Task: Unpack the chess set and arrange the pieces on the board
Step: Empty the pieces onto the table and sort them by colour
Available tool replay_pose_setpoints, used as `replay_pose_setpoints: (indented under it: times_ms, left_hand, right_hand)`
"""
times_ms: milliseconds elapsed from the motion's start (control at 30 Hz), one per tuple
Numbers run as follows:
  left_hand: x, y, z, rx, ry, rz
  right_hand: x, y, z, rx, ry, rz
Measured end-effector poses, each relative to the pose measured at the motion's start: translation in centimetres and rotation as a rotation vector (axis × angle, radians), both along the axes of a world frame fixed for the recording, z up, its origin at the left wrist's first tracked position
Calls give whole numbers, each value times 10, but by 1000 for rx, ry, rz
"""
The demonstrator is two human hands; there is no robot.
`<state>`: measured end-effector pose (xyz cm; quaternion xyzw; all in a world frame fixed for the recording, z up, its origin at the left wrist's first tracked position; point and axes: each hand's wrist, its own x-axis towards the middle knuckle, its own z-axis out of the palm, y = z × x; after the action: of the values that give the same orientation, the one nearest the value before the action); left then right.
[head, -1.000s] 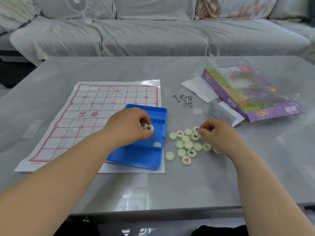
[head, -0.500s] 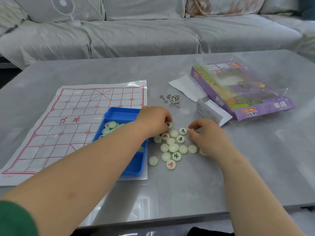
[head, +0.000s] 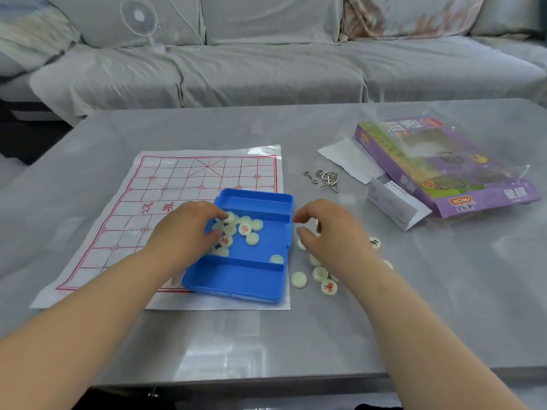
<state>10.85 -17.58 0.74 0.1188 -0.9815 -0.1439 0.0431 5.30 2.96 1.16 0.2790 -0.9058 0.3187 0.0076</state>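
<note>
Fingertips of left hand [head: 189, 229] pinch one pale chess piece [head: 229, 217] over blue tray [head: 260, 287], likely sorting. Right hand [head: 328, 232], at 3 o'clock, curls over loose table pieces [head: 329, 287]; grip undeterminable. Paper board [head: 177, 184] bare, at 10 o'clock.

Grey glossy worktop [head: 296, 335] in the foreground. Metal wire ring puzzle [head: 325, 179] lying on the worktop, near a white paper sheet [head: 346, 158] whose far edge is tucked under a purple printed carton [head: 473, 199]. A clear plastic cover [head: 488, 161] rests over the carton. Behind the worktop, a grey slip-covered sofa [head: 266, 69]; on its seat, a small white desk fan [head: 139, 19] with trailing cord.
</note>
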Motion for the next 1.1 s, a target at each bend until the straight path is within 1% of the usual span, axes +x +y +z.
replay_pose_setpoints:
  times_ms: [100, 267, 367, 467, 633, 800, 967, 1033, 1100]
  left_hand:
    - [5, -4, -4, -108, -73, -77]
    - [-4, -4, -4, -155, -69, -136]
    - [-9, -5, -5, -216, -46, -165]
    - [-13, -5, -7, -239, 9, -190]
    - [-12, -6, -9, -227, 70, -204]
    - [-12, -2, -3, -160, 2, -256]
    - [-17, 3, 3, -201, -93, -220]
    - [-15, 3, 5, -210, -106, -209]
    - [-13, 1, 5, -170, -92, -197]
  right_hand:
    - [8, -30, 1, 56, 17, 123]
    - [0, -69, 1, 439, 89, 249]
    - [-2, -79, 0, 546, 136, 267]
    - [0, -86, -2, 543, 73, 286]
    - [3, -85, -3, 524, 61, 262]
    - [5, -82, -3, 508, 32, 269]
    - [3, -84, -2, 529, 31, 280]
    - [2, -84, -2, 543, 39, 298]
    - [2, -84, -2, 566, 52, 317]
